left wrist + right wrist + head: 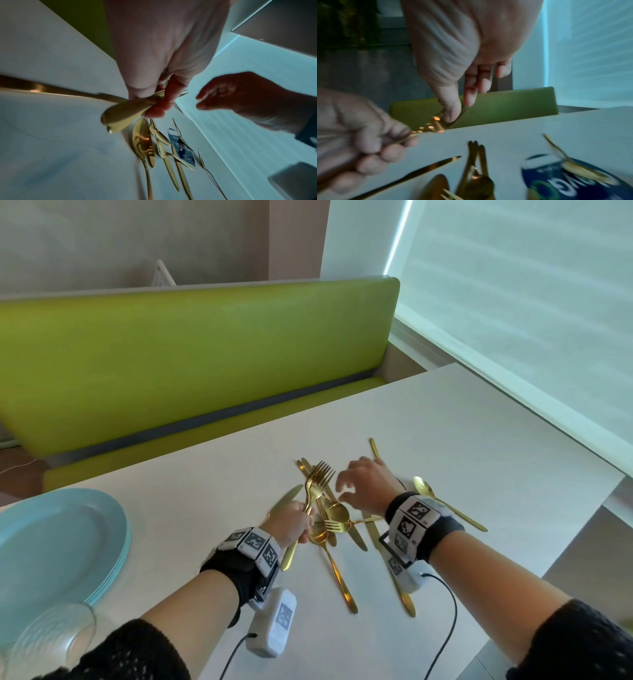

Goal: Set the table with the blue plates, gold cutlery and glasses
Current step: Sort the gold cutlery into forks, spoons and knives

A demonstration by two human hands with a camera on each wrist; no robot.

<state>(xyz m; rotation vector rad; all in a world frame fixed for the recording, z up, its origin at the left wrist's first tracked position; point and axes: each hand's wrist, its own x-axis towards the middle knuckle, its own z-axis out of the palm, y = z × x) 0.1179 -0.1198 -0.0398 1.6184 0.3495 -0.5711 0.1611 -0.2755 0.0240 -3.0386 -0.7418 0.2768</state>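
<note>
Head view, nearest edge: a clear glass [51, 635] stands at the lower left corner, just in front of the stack of blue plates [58, 546] on the white table [462, 433].
Left hand [291, 523]: fingers curled round the handles of gold forks [317, 486], tines pointing up and away; the left wrist view shows the handle ends [120, 117] sticking out below the fist.
Right hand [363, 484]: held above the cutlery, fingers spread and loosely bent, holding nothing; in the right wrist view its fingertips [469, 100] hang clear of the table.
Cutlery pile [337, 522]: gold spoons, knives and a fork lie crossed on the table between the two hands and beneath them.
Knife [286, 501]: lies flat just left of the left hand.
Lone spoon [445, 503]: lies to the right of the right wrist, apart from the pile.
Label [182, 150]: a blue printed card lies under some of the cutlery; its text is blurred.
Far side: a green bench [191, 354] runs along the table's far edge, with a pale window blind [531, 285] to the right.
</note>
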